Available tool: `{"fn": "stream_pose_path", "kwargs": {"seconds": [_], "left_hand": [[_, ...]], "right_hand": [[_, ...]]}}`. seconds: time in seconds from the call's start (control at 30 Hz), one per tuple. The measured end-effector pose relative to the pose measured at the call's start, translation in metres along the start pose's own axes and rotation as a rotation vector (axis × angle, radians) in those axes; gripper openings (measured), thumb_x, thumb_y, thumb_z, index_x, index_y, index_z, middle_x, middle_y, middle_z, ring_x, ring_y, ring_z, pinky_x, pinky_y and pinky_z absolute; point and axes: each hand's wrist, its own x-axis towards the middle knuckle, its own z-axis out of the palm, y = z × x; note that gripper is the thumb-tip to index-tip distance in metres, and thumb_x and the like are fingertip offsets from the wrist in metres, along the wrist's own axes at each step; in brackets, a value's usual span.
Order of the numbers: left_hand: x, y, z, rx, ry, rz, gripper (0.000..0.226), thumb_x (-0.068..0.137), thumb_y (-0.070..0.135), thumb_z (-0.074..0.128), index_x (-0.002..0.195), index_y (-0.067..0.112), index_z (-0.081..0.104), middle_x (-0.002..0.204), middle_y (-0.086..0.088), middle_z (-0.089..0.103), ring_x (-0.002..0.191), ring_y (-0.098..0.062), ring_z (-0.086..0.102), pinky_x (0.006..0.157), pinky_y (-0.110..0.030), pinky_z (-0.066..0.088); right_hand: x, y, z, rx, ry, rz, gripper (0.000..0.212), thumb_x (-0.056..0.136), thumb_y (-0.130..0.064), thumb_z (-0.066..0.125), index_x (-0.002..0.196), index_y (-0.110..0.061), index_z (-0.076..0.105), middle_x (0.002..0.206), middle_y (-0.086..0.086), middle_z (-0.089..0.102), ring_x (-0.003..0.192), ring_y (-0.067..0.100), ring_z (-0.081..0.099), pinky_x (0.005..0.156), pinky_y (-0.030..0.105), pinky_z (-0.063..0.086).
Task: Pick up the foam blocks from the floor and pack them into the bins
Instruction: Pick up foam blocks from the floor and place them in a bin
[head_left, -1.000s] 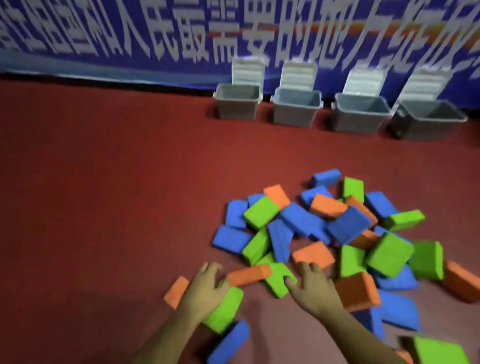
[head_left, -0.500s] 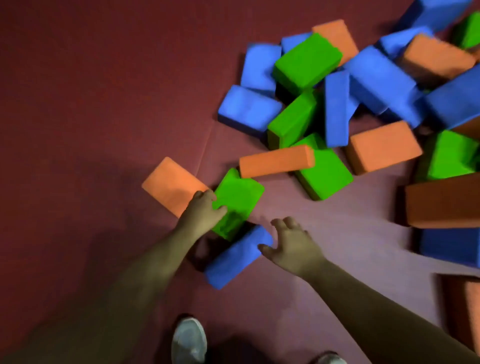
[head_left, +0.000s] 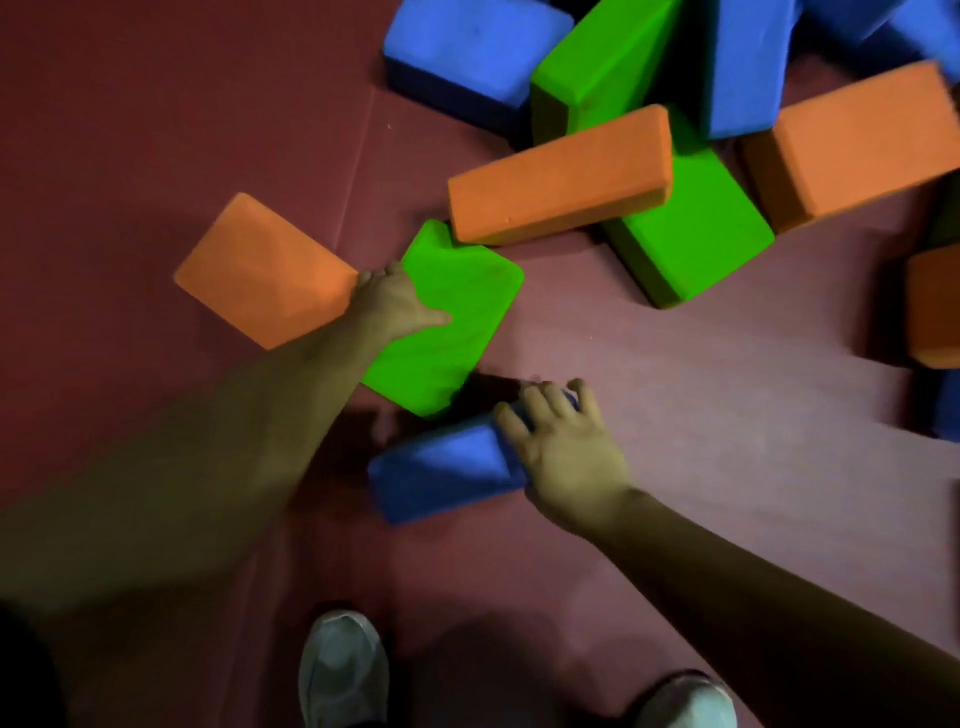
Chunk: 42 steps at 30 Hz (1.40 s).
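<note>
Red floor carries a big foam pile; no bins in view, so packing looks barely begun. Green block lies flat, touching an orange block; blue block sits just below. Left hand grips the green block's edge, and right hand curls its fingers over the blue block's end.

Right hand moved onto the blue block — fingers curled over its far end
</note>
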Motion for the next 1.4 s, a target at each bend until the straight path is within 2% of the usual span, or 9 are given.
{"fn": "stream_pose_path", "kwargs": {"seconds": [0.07,0.2,0.37,0.6,0.8,0.97,1.07,1.2,1.4], "left_hand": [[0.006,0.002,0.004,0.031,-0.023,0.002,0.107,0.073,0.061,0.074,0.142,-0.008,0.032,0.144,-0.023,0.044,0.136,-0.035,0.038,0.113,-0.037,0.024],[0.002,-0.001,0.018,0.051,-0.055,-0.029,0.109,0.058,0.077,0.074,0.139,0.009,0.048,0.138,-0.017,0.053,0.132,-0.036,0.04,0.11,-0.041,0.026],[-0.016,0.007,0.041,-0.471,-0.045,-0.119,0.104,0.059,0.034,0.093,0.134,0.007,0.026,0.135,-0.016,0.048,0.121,-0.032,0.052,0.095,-0.034,0.041],[-0.077,-0.005,-0.001,-0.63,0.086,-0.173,0.082,0.07,0.026,0.085,0.13,0.013,0.031,0.115,-0.008,0.056,0.1,-0.023,0.058,0.081,-0.031,0.043],[-0.192,-0.01,-0.165,-0.625,0.24,-0.141,0.082,0.056,0.037,0.092,0.122,0.005,0.055,0.12,-0.017,0.06,0.115,-0.031,0.056,0.097,-0.039,0.046],[-0.313,-0.01,-0.349,-0.881,0.306,-0.04,0.085,0.063,0.005,0.089,0.133,0.009,0.042,0.117,-0.004,0.061,0.107,-0.02,0.06,0.089,-0.027,0.045],[-0.38,-0.016,-0.462,-0.833,0.356,0.013,0.089,0.066,0.017,0.09,0.139,0.015,0.039,0.119,-0.002,0.062,0.105,-0.017,0.06,0.088,-0.029,0.046],[-0.451,-0.031,-0.593,-0.783,0.468,0.077,0.094,0.065,0.033,0.085,0.142,0.014,0.035,0.129,-0.014,0.06,0.116,-0.031,0.058,0.097,-0.044,0.048],[-0.506,-0.039,-0.715,-0.79,0.651,0.139,0.088,0.07,0.031,0.083,0.14,0.005,0.038,0.131,-0.022,0.056,0.121,-0.039,0.052,0.101,-0.046,0.043]], "right_hand": [[-0.029,0.016,-0.008,0.023,-0.004,0.162,0.072,0.052,-0.033,0.07,0.121,-0.013,0.059,0.107,0.015,0.056,0.095,0.037,0.054,0.087,0.052,0.042],[-0.085,0.042,-0.004,0.098,-0.178,0.407,0.072,0.046,-0.046,0.064,0.111,-0.015,0.059,0.097,0.009,0.054,0.087,0.036,0.053,0.073,0.044,0.041],[-0.107,0.048,0.011,0.222,-0.346,0.699,0.077,0.065,-0.069,0.063,0.122,-0.02,0.047,0.114,0.003,0.051,0.108,0.03,0.052,0.085,0.042,0.043],[-0.107,0.022,-0.042,0.422,-0.282,0.81,0.072,0.067,-0.064,0.065,0.119,-0.018,0.046,0.116,0.0,0.051,0.111,0.027,0.051,0.09,0.041,0.045],[-0.111,-0.026,-0.213,0.665,-0.101,0.946,0.076,0.062,-0.068,0.072,0.111,-0.016,0.047,0.11,-0.001,0.051,0.106,0.027,0.056,0.089,0.044,0.05],[-0.112,-0.074,-0.423,0.731,0.045,0.94,0.073,0.067,-0.061,0.074,0.116,-0.015,0.046,0.114,0.002,0.05,0.107,0.03,0.057,0.086,0.041,0.049],[-0.118,-0.1,-0.549,0.795,0.196,0.932,0.074,0.066,-0.057,0.075,0.118,-0.013,0.047,0.117,0.007,0.052,0.108,0.032,0.056,0.088,0.044,0.05],[-0.126,-0.13,-0.681,0.828,0.378,0.928,0.077,0.061,-0.063,0.074,0.112,-0.011,0.05,0.111,0.008,0.053,0.103,0.035,0.059,0.082,0.05,0.053],[-0.131,-0.159,-0.797,0.776,0.578,0.86,0.068,0.067,-0.057,0.075,0.108,-0.008,0.051,0.108,0.013,0.058,0.106,0.035,0.059,0.084,0.043,0.049]]}}
